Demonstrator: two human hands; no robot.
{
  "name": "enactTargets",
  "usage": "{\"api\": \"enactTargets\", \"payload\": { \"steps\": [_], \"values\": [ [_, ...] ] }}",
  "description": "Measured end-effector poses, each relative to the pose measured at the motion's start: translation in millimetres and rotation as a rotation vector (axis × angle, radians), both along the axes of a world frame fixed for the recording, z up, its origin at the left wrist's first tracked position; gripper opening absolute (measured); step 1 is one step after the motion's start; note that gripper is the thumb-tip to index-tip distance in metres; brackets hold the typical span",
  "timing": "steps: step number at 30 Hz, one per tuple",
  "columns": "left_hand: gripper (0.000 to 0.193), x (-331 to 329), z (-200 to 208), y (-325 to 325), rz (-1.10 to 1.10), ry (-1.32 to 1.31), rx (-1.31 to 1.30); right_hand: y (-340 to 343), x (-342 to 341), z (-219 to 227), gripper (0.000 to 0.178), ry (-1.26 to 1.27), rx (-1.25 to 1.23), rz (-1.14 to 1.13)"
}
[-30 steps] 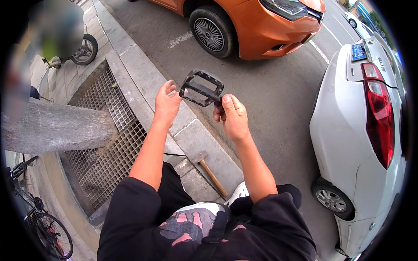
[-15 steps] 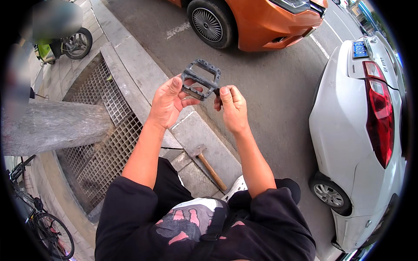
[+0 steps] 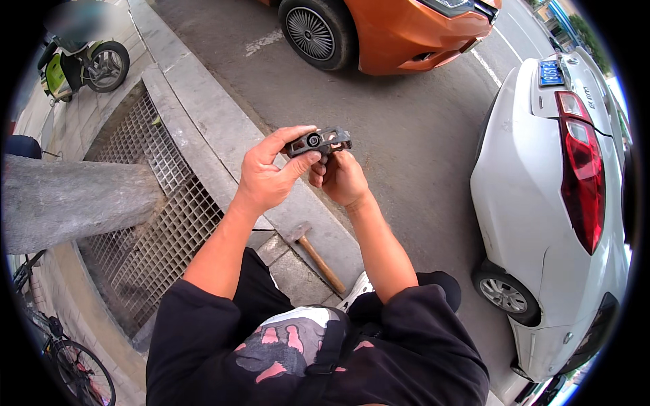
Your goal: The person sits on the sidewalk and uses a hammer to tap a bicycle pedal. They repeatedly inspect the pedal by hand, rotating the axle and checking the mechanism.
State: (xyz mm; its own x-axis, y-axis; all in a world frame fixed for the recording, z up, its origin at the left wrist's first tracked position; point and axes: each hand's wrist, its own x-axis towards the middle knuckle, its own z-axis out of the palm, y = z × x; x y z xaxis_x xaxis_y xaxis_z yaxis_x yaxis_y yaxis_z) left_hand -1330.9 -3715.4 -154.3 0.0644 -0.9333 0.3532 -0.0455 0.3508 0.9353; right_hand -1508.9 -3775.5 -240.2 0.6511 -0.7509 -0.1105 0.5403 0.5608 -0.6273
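Fingers of the left hand point(image 3: 267, 179) pinch the left end of a black bicycle pedal point(image 3: 333, 139), thumb below and forefinger along the top. Those of the right hand point(image 3: 347, 181) are curled up close under it; the pedal's body hides what they grip, so I cannot tell whether they are clenched on it. It is held up in the air in front of the person, against a background of grey roadway. Turned nearly edge-on, it points a round-holed end toward the viewer, and its visible length runs left to right.

Below the hands a hammer point(image 3: 319, 262) lies on the ground, head away from the person and handle slanting to a white shoe point(image 3: 359, 287). Left are a kerb point(image 3: 203, 111), a metal grating point(image 3: 186, 203) and a tree trunk point(image 3: 74, 199); an orange car point(image 3: 409, 42) stands ahead, a white car point(image 3: 528, 162) to the right. Only the hands cover parts of the pedal.

Half a second ago its broad open frame faced the viewer, with the left hand spread more loosely around it; the hammer lies where it did.
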Motion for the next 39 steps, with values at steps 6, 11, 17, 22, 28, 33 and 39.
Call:
{"api": "enactTargets", "payload": {
  "steps": [6,11,17,22,28,33,39],
  "values": [
    [0.04,-4,6,-1,-0.045,-0.138,-0.097,-3,2,-16,0.039,-0.127,0.208,0.106],
    [0.039,-5,2,0,-0.068,-0.235,-0.114,4,3,-28,0.034,-0.28,0.285,0.114],
    [0.04,-4,-2,-1,-0.066,-0.296,-0.043,6,5,-53,0.035,-0.44,0.23,0.149],
    [0.041,-1,-3,-1,-0.029,-0.361,-0.022,7,12,-54,0.029,-0.548,0.262,0.159],
    [0.039,0,-14,-3,-0.035,-0.402,-0.025,10,23,-77,0.025,-0.598,0.203,0.118],
    [0.037,7,-24,3,-0.025,-0.548,0.057,29,39,-93,0.019,-0.61,0.311,0.07],
    [0.035,21,-34,10,-0.036,-0.641,0.059,43,60,-125,0.004,-0.585,0.457,0.144]
  ]
}}
